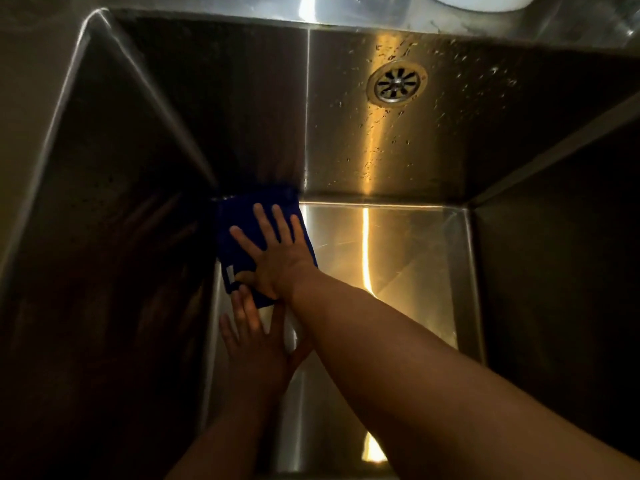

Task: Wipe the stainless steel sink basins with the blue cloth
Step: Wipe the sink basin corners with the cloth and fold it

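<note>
Hands: 2 in view, both down inside the sink (398, 237). The right hand (277, 258) lies flat, palm down, on the blue cloth (239, 230), 4 fingers straight and spread, thumb out to the left. It presses the cloth to the steel and curls round nothing. The left hand (256, 348) sits just nearer the camera, also flat with fingers straight, fingertips reaching the cloth's near edge close to the right thumb. The right forearm crosses over its thumb side, and in the dim light I cannot tell whether the left palm bears on the steel. The cloth is folded to a rough rectangle, with a small white tag (230, 273) at its near left corner. Its far edge runs along the seam where 2 steel faces meet and its left edge sits against the seam of the dark left wall, so it fills that corner. To the right of the cloth, bare steel with 1 bright upright light streak runs to the right wall seam. Beyond the far seam, the face carrying the round drain (397, 83) is dotted with water drops; the drain is well apart from the cloth, up and to the right. A white rounded object (481, 1) shows at the top edge, cut off by the frame.
</note>
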The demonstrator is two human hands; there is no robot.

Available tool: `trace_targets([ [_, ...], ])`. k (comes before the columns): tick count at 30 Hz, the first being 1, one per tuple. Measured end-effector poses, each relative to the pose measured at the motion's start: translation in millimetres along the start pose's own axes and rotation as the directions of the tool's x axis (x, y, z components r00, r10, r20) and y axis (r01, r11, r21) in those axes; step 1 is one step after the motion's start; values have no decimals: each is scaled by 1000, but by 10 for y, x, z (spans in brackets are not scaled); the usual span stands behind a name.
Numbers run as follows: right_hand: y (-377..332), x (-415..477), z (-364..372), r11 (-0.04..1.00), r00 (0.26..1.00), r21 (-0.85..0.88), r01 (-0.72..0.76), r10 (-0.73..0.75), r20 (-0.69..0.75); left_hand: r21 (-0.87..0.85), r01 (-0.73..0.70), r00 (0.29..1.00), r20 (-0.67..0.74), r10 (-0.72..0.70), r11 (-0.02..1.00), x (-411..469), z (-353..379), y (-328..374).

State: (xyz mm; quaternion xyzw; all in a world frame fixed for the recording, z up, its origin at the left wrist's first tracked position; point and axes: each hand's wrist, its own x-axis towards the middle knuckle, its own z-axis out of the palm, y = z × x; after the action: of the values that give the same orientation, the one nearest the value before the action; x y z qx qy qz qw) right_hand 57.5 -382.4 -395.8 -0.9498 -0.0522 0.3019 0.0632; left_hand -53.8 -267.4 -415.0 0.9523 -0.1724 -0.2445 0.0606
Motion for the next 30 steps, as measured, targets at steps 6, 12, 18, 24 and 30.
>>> trace_targets([
  [6, 488, -206, 242, 995, 987, 32, -95, 99, -125, 63, 3, 1000, -8, -2, 998, 53, 74, -63],
  [12, 1458, -809, 591, 932, 905, 142, -334, 359, -227, 48, -20, 1000, -6, 21, 999, 63, 47, -73],
  [18, 2027, -1452, 821, 854, 825, 176, -489, 519, -225, 92, -18, 1000, -22, 20, 996, 85, -22, -130],
  [24, 1847, -1253, 819, 803, 810, 240, -546, 579, -92, 145, -10, 998, -61, 19, 989, 87, -62, -163],
  [30, 1299, -943, 709, 820, 841, 285, -496, 535, -76, 116, -38, 996, -77, 47, 993, 118, -129, -194],
])
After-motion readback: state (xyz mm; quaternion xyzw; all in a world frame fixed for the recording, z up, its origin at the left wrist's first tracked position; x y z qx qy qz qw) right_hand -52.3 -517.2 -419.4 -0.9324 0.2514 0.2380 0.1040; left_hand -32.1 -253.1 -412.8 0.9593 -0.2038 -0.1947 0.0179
